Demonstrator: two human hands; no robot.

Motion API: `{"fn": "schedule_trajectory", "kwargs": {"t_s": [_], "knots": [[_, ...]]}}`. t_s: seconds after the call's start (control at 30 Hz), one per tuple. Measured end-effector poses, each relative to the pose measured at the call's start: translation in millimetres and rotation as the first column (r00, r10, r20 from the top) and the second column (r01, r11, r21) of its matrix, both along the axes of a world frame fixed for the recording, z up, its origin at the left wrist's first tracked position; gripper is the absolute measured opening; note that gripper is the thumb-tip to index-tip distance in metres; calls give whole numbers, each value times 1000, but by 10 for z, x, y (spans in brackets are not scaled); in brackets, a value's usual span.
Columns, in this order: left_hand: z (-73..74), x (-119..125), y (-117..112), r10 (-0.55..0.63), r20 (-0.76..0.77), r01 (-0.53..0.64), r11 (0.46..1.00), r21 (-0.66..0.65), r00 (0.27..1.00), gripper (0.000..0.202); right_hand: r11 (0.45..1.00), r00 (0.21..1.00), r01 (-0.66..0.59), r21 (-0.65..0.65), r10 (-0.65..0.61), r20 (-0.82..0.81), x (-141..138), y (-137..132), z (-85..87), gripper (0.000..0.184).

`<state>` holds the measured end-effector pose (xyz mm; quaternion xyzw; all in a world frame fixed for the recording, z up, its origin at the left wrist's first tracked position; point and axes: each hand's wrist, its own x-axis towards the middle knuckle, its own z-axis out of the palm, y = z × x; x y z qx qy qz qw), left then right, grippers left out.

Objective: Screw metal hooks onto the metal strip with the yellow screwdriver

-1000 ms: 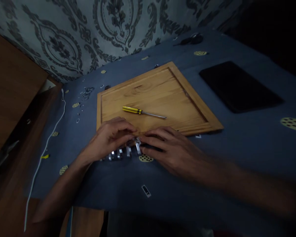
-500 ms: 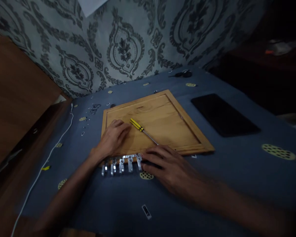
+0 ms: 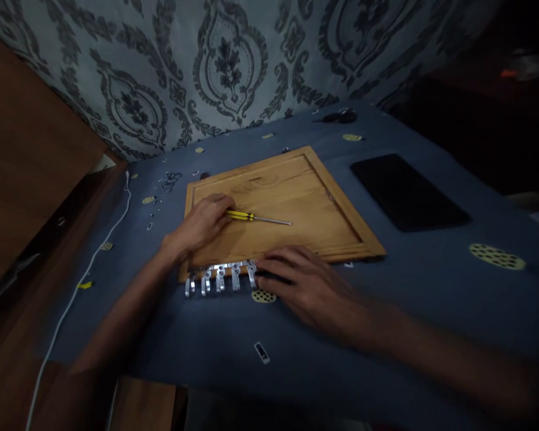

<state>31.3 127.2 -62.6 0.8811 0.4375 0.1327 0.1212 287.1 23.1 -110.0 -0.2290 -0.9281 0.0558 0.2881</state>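
A wooden board (image 3: 287, 197) with a raised frame lies flat on the blue cloth. Along its near edge runs a metal hook rail (image 3: 236, 275) with several hooks pointing toward me. My left hand (image 3: 204, 221) rests over the board's left side, its fingers closed around the end of a yellow-and-black screwdriver (image 3: 245, 215). The screwdriver's shaft points right across the board. My right hand (image 3: 312, 290) is at the rail's right end, fingers bent over the last hook and the board's edge; its thumb is hidden.
A dark flat tablet-like object (image 3: 408, 191) lies right of the board. Small loose metal parts (image 3: 168, 181) are scattered to the left, near a white cable (image 3: 83, 281). A dark object (image 3: 339, 115) lies at the back by the patterned wall covering (image 3: 229, 60).
My left hand has taken hold of the screwdriver's handle. The shaft has swung away from my right hand and now points right. My right hand remains at the rail's end.
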Motion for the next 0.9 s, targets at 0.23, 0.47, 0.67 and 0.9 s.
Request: {"fn": "schedule_trajectory", "kwargs": {"t_s": [0.23,0.47,0.67,0.9], "knots": [[310,-209,-174,118,260,-110,993,-44,959,33,1000,1000,15,23,-15,14,11,-4,-24,30],[770,4,-584,30,739,-201,969,144,673,18,998,998,0,62,3,-59,5,16,-71,31],[834,210,-846,-28,688,-244,924,295,725,11,999,999,-7,31,8,-36,10,16,-45,29],[646,355,-875,14,603,-191,954,232,798,19,998,999,-1,57,3,-36,6,16,-54,31]]}}
